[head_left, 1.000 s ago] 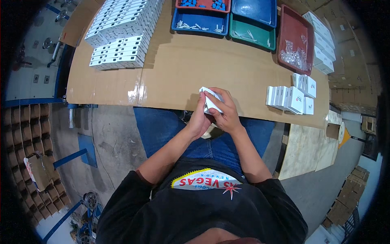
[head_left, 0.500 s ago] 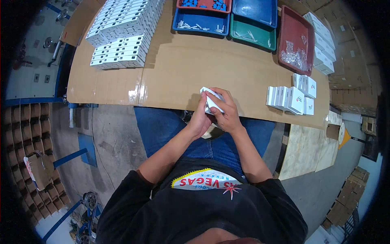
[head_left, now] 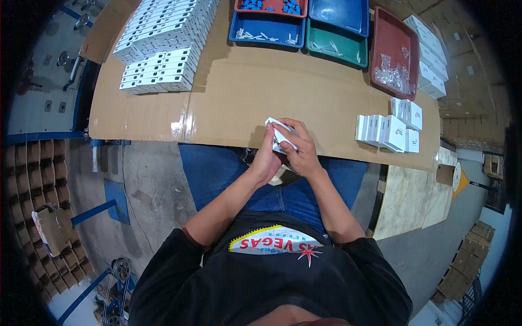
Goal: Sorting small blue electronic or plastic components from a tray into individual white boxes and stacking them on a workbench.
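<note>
Between both hands, just over the near edge of the cardboard-covered table [head_left: 234, 103], is a small white box-shaped piece [head_left: 283, 140]. My left hand [head_left: 265, 160] grips its left side, with the fingers closed round it. Across its right side and top wraps my right hand [head_left: 302, 149], the thumb pressed on the near face. Fingers cover much of the piece, so its details are hidden. To the right, small flat white boxes [head_left: 395, 134] stand in a row on the table, with a few more [head_left: 411, 115] behind them.
Stacked white slotted housings [head_left: 157, 70] rise at the far left. At the back sit a blue tray [head_left: 266, 42] and a green tray [head_left: 337, 53] of white pieces, a red tray [head_left: 272, 12] of blue parts, and a dark red tray [head_left: 380, 49] of clear parts. White cartons [head_left: 432, 60] stand beyond.
Both hands keep their hold on the white piece, with barely any shift of the fingers. The whole view has slid very slightly.
</note>
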`<state>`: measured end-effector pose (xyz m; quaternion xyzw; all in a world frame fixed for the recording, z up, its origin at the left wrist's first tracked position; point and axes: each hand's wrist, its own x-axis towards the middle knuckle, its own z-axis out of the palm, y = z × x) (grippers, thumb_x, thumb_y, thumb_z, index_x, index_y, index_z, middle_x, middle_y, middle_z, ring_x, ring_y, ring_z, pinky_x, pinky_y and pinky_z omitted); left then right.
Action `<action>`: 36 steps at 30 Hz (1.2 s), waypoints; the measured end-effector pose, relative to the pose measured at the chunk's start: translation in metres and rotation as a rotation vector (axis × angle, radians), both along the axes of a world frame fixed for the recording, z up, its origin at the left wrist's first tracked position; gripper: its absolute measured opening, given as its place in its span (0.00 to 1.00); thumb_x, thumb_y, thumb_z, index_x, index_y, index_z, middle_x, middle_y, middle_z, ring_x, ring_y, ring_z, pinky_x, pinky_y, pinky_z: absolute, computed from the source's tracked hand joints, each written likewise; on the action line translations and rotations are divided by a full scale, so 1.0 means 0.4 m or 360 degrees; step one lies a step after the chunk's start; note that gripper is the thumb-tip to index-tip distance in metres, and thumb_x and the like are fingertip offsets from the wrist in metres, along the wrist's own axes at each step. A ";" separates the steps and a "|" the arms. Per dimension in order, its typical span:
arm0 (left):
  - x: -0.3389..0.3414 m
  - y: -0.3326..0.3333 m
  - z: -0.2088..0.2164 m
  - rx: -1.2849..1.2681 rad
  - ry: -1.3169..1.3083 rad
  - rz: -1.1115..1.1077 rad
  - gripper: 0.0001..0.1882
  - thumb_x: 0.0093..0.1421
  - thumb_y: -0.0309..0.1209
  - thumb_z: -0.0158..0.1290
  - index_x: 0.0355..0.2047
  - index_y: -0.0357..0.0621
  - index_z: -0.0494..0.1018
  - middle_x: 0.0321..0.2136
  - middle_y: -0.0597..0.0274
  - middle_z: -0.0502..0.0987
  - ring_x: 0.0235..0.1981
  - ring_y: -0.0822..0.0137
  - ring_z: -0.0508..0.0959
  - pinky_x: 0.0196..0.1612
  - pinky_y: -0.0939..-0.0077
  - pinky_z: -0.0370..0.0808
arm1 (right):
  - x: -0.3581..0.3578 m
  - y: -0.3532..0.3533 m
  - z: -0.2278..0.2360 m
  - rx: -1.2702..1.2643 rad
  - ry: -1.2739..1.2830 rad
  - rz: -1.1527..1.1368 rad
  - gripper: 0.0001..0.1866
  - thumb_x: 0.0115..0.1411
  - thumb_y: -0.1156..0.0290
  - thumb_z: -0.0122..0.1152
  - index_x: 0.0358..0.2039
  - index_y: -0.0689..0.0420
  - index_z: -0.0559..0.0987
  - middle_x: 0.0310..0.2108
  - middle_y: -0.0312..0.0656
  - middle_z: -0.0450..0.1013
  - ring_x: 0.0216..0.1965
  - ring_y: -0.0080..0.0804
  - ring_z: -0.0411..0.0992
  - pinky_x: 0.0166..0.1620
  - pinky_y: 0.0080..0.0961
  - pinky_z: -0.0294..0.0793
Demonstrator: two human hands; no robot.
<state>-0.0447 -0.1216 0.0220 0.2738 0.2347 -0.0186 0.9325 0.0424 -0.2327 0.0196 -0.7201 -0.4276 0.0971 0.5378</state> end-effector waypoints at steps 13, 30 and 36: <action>-0.001 0.012 -0.046 0.0896 -0.0211 0.0158 0.36 0.76 0.44 0.42 0.77 0.49 0.42 0.65 0.54 0.63 0.62 0.62 0.69 0.66 0.62 0.66 | 0.000 0.009 -0.023 0.0247 0.0461 -0.0110 0.36 0.74 0.43 0.42 0.71 0.58 0.65 0.66 0.49 0.65 0.65 0.43 0.64 0.67 0.37 0.60; 0.011 0.043 -0.019 0.2456 -0.0560 0.0544 0.58 0.60 0.77 0.39 0.66 0.31 0.61 0.57 0.38 0.65 0.59 0.44 0.67 0.61 0.51 0.66 | -0.064 0.047 0.065 0.0260 0.1594 0.0005 0.30 0.72 0.64 0.57 0.70 0.56 0.60 0.55 0.44 0.69 0.54 0.28 0.70 0.57 0.28 0.71; -0.004 0.036 -0.007 0.2399 -0.0456 0.0515 0.58 0.60 0.79 0.33 0.62 0.29 0.63 0.56 0.40 0.67 0.56 0.47 0.71 0.59 0.54 0.69 | -0.088 0.059 0.060 0.0216 0.1372 -0.0083 0.26 0.74 0.65 0.54 0.67 0.56 0.60 0.53 0.45 0.70 0.50 0.27 0.72 0.52 0.26 0.75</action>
